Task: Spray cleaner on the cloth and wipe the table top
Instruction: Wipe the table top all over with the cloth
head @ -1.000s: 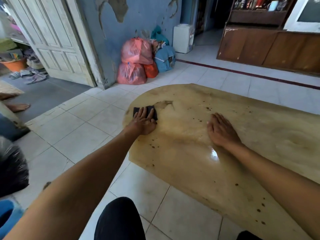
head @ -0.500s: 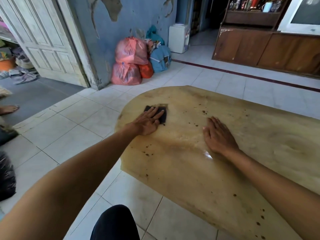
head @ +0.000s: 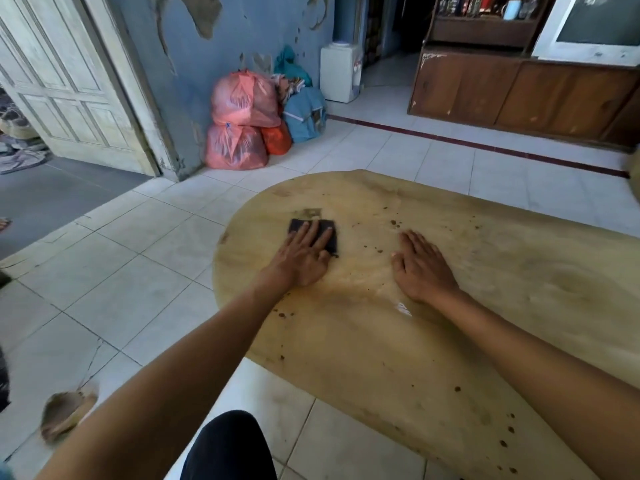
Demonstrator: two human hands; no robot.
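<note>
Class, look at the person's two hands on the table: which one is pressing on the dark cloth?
The left hand; its fingers lie on the dark cloth, while the right hand rests flat on the bare table top.

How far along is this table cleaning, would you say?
Partway, I'd guess. The left hand presses the dark cloth flat on the table top, so wiping is under way. The right hand lies flat on the table, bracing. No spray bottle is in view. Dark spots remain beyond the hands and along the near edge, so much of the surface looks left to wipe.
</note>
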